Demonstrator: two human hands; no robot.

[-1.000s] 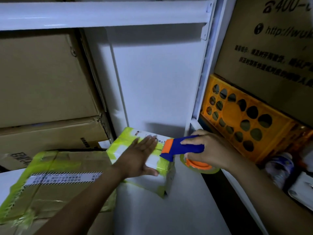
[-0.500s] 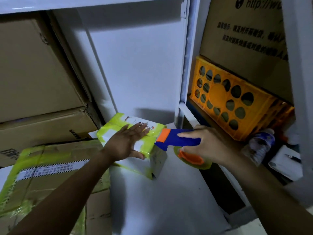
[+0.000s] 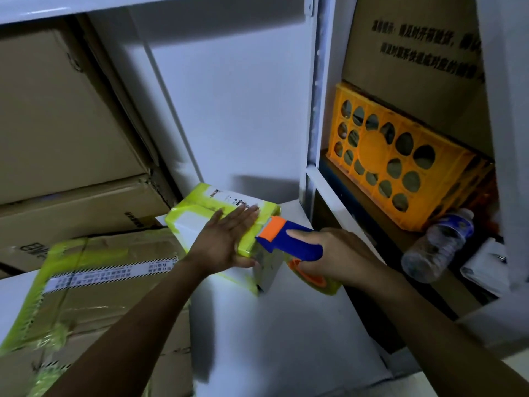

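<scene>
Two cartons (image 3: 65, 116) left of parcel (image 3: 200, 207); crate (image 3: 400, 164), bottle (image 3: 438, 245) right.

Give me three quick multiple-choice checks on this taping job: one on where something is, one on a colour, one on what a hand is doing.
1. Where does the bottle lie relative to the crate?
A. inside it
B. beside it
C. on top of it

2. What colour is the tape on the small box?
A. yellow
B. red
C. black

3. What is the left hand doing?
A. holding the bottle
B. lying flat on the small box
C. hanging free

Answers:
1 B: the bottle lies tilted next to the crate's lower right corner.
2 A: yellow bands wrap the box's top and edges.
3 B: its fingers are straight on the box top, while the right hand grips the tape dispenser.
</scene>
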